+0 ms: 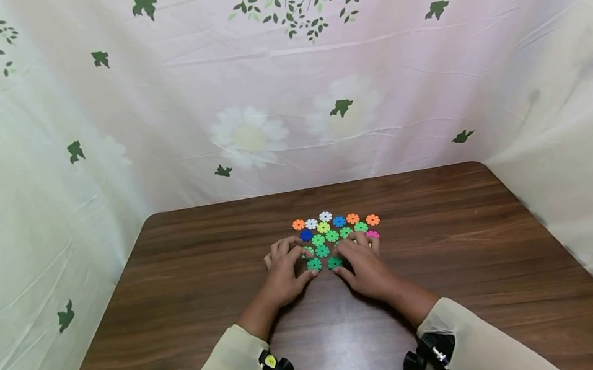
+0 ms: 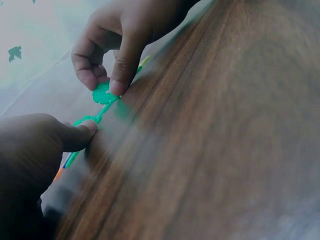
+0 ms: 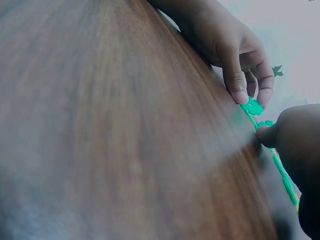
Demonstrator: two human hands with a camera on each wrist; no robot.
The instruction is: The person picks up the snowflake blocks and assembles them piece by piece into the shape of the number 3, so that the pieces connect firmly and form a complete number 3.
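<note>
Notched plastic discs, like flower-shaped linking pieces, lie in a cluster in the middle of the wooden table. My left hand [image 1: 284, 277] pinches a green disc [image 1: 314, 264] at the near left of the cluster, tilted up in the right wrist view. Opposite it, my right hand [image 1: 366, 268] pinches another green disc [image 1: 335, 262], which stands tilted in the left wrist view. Between and beyond the hands sit more green discs [image 1: 322, 251]. The right fingers partly cover pieces on that side, among them a pink disc [image 1: 373, 234].
Behind the green pieces are orange [image 1: 298, 224], white [image 1: 325, 216], yellow [image 1: 323, 227] and blue discs [image 1: 339, 221]. The brown wooden table [image 1: 191, 324] extends around them. A pale curtain [image 1: 283, 86] with leaf prints hangs behind and at both sides.
</note>
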